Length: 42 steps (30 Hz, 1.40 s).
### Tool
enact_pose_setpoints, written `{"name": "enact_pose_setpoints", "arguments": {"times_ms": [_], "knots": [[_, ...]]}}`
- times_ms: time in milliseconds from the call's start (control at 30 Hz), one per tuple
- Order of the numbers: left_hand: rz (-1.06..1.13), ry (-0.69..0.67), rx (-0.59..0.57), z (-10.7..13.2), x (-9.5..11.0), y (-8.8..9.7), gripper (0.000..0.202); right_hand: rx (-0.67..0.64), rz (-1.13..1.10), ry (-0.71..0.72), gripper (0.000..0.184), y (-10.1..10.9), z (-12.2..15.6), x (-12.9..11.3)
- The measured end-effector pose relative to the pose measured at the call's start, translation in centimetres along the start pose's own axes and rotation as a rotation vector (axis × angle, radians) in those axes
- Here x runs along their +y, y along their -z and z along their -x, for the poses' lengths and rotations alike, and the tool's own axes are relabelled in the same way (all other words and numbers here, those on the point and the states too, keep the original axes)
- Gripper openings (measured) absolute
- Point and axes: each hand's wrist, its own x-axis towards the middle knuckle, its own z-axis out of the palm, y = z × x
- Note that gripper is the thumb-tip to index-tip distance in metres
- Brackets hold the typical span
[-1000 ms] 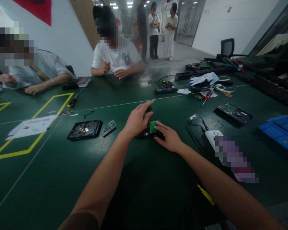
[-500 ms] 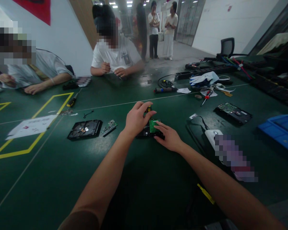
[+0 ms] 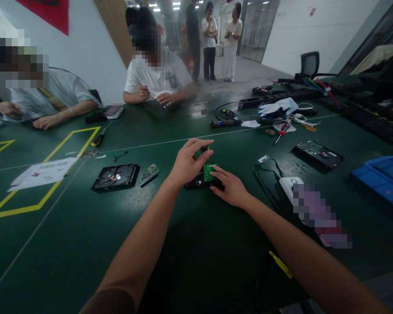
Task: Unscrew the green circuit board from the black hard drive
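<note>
A hard drive point(image 3: 199, 179) with a green circuit board lies on the green table in front of me. My left hand point(image 3: 190, 162) is above its far side, thumb and fingers curled round a screwdriver point(image 3: 205, 148) with a black and yellow handle. Its shaft is hidden by the hand. Resting on the drive's right side, my right hand point(image 3: 229, 186) grips its edge, fingers on the green board. To the left are an opened hard drive point(image 3: 115, 177) and a loose circuit board point(image 3: 149, 174).
A white power bank-like device point(image 3: 293, 185) with a cable lies right of my right forearm. Further right are another hard drive point(image 3: 318, 155) and a blue tray point(image 3: 381, 179). A red screwdriver point(image 3: 283, 131) and gloves point(image 3: 278, 108) lie behind. Two people sit across the table.
The fingers of my left hand have shifted slightly round the screwdriver, the index finger reaching further right. My right hand and the hard drive stay put.
</note>
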Motion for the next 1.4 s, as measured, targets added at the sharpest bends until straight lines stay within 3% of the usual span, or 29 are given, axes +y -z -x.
{"name": "enact_pose_setpoints", "arguments": {"times_ms": [133, 567, 900, 1167, 1300, 1400], "knots": [[0.007, -0.006, 0.077, -0.28, 0.08, 0.45, 0.02, -0.006, 0.003, 0.002, 0.051, 0.03, -0.03, 0.01], [0.358, 0.158, -0.073, -0.17, -0.1, 0.18, 0.032, -0.004, 0.019, 0.0, 0.052, -0.02, -0.06, -0.01], [0.059, 0.083, 0.058, -0.11, 0.27, 0.29, 0.017, -0.012, 0.016, -0.008, 0.051, 0.14, 0.03, -0.07], [0.555, 0.253, -0.149, -0.13, 0.08, 0.23, 0.032, -0.017, 0.032, -0.015, 0.052, 0.0, -0.07, 0.02], [0.669, 0.291, -0.156, -0.17, -0.18, 0.31, 0.034, -0.023, 0.041, -0.019, 0.053, 0.05, -0.11, -0.03], [0.594, 0.29, -0.089, -0.21, -0.34, 0.3, 0.033, -0.021, 0.038, -0.016, 0.053, 0.07, -0.08, -0.05]]}}
